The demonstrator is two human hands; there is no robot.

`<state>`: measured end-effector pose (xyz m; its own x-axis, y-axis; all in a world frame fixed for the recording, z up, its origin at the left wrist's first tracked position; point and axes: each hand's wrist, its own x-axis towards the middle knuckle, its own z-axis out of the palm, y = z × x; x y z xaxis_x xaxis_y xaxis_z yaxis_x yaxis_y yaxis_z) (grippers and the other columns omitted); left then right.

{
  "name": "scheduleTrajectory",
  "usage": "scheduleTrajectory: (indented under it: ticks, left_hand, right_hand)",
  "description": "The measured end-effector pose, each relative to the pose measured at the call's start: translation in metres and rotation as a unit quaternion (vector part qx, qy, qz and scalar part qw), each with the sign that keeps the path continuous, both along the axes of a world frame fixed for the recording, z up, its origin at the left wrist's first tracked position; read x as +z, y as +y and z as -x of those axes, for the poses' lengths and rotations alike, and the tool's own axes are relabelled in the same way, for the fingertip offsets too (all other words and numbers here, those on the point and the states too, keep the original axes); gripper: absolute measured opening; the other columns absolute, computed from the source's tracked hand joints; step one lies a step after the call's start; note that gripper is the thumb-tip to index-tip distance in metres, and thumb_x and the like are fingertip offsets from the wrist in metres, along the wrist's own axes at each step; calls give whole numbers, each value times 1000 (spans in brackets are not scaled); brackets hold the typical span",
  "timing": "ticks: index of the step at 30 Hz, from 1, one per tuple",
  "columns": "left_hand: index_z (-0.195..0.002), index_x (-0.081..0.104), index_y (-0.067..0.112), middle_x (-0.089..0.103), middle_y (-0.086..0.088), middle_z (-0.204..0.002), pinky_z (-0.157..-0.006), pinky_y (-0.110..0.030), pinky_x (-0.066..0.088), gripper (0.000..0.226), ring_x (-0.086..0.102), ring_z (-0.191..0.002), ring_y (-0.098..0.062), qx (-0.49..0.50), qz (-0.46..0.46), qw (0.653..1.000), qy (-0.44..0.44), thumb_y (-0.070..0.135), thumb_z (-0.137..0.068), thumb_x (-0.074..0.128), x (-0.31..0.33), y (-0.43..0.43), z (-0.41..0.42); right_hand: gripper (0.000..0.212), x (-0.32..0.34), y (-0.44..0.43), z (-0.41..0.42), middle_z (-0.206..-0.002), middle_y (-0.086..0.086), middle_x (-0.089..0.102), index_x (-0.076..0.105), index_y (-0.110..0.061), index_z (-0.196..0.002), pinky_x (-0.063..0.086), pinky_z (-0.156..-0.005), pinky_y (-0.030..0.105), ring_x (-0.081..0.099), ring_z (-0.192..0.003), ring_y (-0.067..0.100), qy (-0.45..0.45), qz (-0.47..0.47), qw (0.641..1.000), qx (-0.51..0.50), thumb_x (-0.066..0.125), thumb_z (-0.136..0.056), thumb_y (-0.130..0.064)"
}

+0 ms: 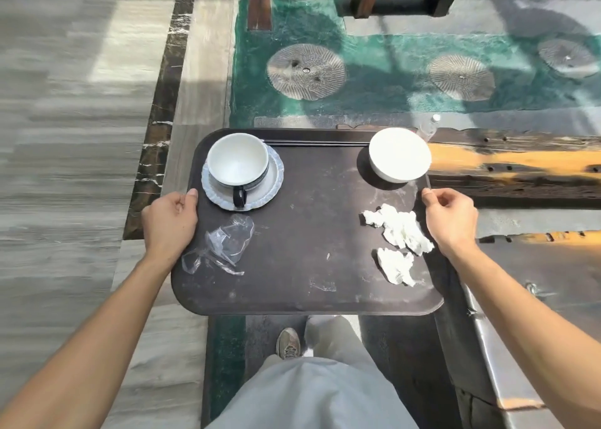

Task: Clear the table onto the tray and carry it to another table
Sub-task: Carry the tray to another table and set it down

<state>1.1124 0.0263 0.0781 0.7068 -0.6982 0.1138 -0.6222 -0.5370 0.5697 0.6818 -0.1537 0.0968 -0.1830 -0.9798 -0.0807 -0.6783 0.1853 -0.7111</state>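
We held the tray (305,266) by its side edges, left grip (170,223) and right grip (450,222) clamped, mid-stride above the floor; any tilt risked sliding the bowl (399,153) off the rim.

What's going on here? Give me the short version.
A person is carrying a dark tray with both hands: the left hand grips its left edge, the right hand its right edge. On it sit a cup on a saucer, a white bowl, chopsticks, crumpled tissues and a clear plastic wrapper. The tray is held above the floor.
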Motion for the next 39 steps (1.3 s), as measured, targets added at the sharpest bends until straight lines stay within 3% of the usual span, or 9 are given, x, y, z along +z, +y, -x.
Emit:
scheduleTrajectory:
  ticks: [5, 13, 16, 21, 30, 36, 39]
  left_hand:
    - [-59, 49, 3, 51, -13, -52, -61, -43, 41, 56, 50, -59, -38, 9, 4, 1000, 12, 46, -96, 51, -3, -73, -21]
    - [-56, 43, 8, 43, -5, -48, -59, -39, 34, 54, 44, -56, -34, 38, 7, 999, 11, 41, -98, 53, 2, -196, -46]
    - [-56, 41, 8, 42, -6, -48, -58, -39, 31, 55, 42, -54, -31, 46, 4, 999, 10, 42, -98, 52, 4, -238, -60]
    - [-59, 49, 2, 46, -9, -49, -59, -40, 35, 58, 47, -55, -34, 50, 14, 999, 5, 46, -97, 50, 2, -298, -91]
    - [-57, 44, 3, 41, -10, -47, -58, -44, 40, 61, 42, -52, -35, 41, 9, 999, 0, 50, -95, 48, -6, -425, -171]
    - [-57, 48, 4, 43, -12, -48, -57, -42, 33, 59, 43, -52, -34, 20, 7, 1000, -5, 49, -96, 49, 4, -524, -235]
    - [-59, 50, 5, 46, -10, -49, -58, -42, 35, 58, 46, -53, -33, 15, 9, 1000, 1, 50, -96, 49, 11, -575, -265]
  right_hand:
    - [23, -7, -81, -26, -74, -3, 66, 68, -24, -78, 38, -78, 28, 59, -83, 22, 8, 1, 1000, 8, 59, -91, -41]
    - [28, 0, -229, -68, -75, 4, 69, 70, -17, -79, 44, -74, 34, 64, -79, 27, 14, 6, 998, 54, 58, -93, -38]
    - [25, 7, -280, -86, -73, 2, 67, 69, -17, -77, 40, -72, 30, 63, -77, 26, 12, 17, 998, 59, 60, -92, -35]
    - [23, 10, -351, -119, -80, 4, 69, 70, -16, -84, 45, -75, 32, 65, -82, 26, 2, -2, 998, 66, 59, -92, -35]
    - [23, 5, -467, -193, -83, 4, 73, 70, -20, -85, 53, -86, 42, 68, -86, 27, -1, -2, 998, 59, 58, -92, -38]
    - [25, 2, -550, -251, -85, 2, 73, 72, -20, -88, 53, -88, 41, 67, -87, 24, -8, -1, 999, 37, 59, -92, -41]
    - [23, 3, -591, -276, -77, -5, 69, 69, -23, -83, 50, -80, 32, 66, -82, 21, -22, 1, 1000, 19, 59, -91, -41]
